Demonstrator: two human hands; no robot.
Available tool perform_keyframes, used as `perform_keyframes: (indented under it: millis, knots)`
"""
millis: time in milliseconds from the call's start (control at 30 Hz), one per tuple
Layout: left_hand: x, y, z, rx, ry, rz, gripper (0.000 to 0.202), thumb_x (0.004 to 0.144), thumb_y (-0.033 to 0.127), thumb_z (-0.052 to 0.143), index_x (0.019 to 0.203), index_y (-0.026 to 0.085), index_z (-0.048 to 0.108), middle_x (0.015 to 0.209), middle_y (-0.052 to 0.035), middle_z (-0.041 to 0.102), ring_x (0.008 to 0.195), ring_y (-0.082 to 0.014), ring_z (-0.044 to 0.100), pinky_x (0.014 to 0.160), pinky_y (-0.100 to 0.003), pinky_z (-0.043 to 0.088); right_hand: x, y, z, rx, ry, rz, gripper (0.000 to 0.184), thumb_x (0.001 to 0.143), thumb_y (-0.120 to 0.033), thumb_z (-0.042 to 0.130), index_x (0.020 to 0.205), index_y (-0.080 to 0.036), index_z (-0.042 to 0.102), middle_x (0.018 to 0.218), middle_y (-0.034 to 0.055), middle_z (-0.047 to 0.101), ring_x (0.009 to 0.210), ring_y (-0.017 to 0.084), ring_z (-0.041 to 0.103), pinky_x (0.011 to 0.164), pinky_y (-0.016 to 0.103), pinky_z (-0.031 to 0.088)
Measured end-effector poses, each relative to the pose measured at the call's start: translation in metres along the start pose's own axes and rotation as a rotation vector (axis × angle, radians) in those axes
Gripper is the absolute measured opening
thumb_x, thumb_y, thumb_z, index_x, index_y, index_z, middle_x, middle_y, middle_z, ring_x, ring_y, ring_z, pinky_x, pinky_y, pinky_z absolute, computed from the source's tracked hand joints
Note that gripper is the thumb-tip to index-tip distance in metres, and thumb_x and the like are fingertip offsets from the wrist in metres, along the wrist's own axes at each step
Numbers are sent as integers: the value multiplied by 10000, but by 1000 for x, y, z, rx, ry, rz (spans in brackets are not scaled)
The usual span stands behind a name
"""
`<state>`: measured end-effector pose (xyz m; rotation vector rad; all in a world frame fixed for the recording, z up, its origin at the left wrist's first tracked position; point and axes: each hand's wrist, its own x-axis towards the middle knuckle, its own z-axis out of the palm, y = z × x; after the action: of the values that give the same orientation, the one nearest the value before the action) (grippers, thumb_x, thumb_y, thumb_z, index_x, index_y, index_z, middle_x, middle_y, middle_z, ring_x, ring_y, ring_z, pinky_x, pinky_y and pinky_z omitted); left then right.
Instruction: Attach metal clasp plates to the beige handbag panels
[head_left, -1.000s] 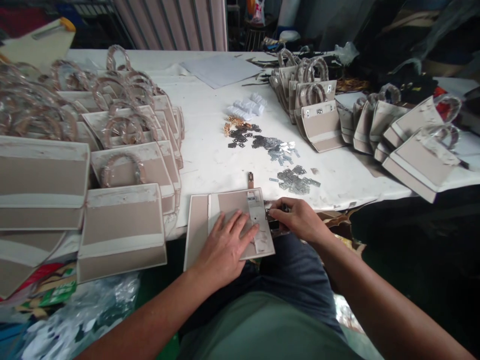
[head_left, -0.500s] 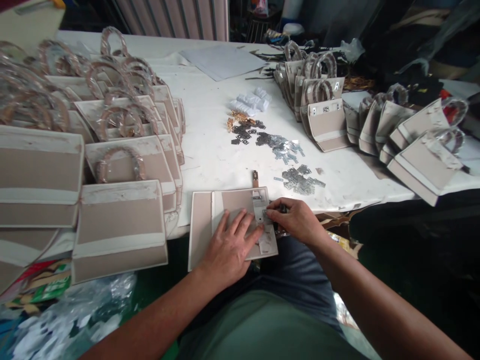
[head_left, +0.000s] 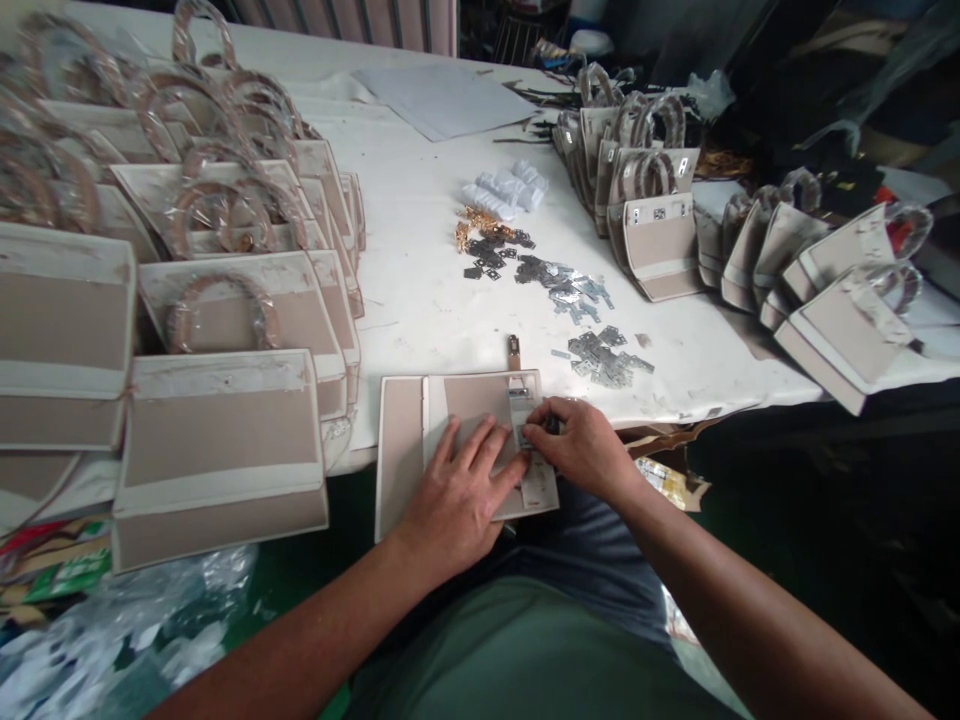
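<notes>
A beige handbag (head_left: 401, 430) lies flat at the table's front edge, partly overhanging it, with a pale strip along its right side. My left hand (head_left: 465, 485) rests on it, fingers spread flat, holding it down. With thumb and fingertips closed, my right hand (head_left: 577, 440) pinches a small metal plate (head_left: 525, 436) against the pale strip; the fingers hide most of the plate. Above that spot a shiny metal piece (head_left: 518, 393) sits on the strip. A brown tab with a metal end (head_left: 514, 347) sticks out beyond the bag's far edge.
Loose metal plates (head_left: 609, 358) lie just beyond my right hand. Further back are dark plates (head_left: 491, 255), gold-coloured fittings (head_left: 472, 225) and white wrapped packets (head_left: 506, 190). Beige bags with wrapped handles crowd the left (head_left: 217, 430) and stand in rows at right (head_left: 660, 250).
My right hand has moved slightly left and brought the small plate onto the pale strip. The left hand stays flat on the handbag. The view has shifted a little.
</notes>
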<state>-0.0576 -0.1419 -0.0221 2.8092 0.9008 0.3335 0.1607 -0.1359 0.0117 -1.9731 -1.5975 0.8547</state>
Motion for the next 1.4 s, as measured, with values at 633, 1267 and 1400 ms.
perform_keyframes:
  millis: [633, 1267, 1400]
  knots:
    - [0, -2, -1, -16, -33, 8, 675, 931, 405, 676, 1554, 187, 539, 1647, -170, 492, 1583, -379, 345, 1332, -651, 171, 5, 7, -10, 199, -154, 127, 191, 879, -389, 669, 892, -214, 744, 662, -12, 688, 578, 163, 616, 561, 262, 470]
    - [1, -5, 4, 32, -24, 38, 715, 956, 507, 667, 1584, 203, 509, 1713, -91, 410, 1603, -353, 323, 1352, -622, 105, -4, 22, -8, 134, -105, -71, 145, 829, -227, 680, 914, -222, 797, 832, 9, 759, 772, 182, 672, 717, 272, 495]
    - [1, -6, 5, 24, -18, 39, 731, 946, 499, 678, 1590, 202, 503, 1715, -88, 405, 1605, -354, 321, 1357, -617, 87, -9, 26, 2, 95, -62, -43, 116, 845, -258, 727, 935, -250, 800, 841, 4, 768, 758, 190, 683, 709, 286, 490]
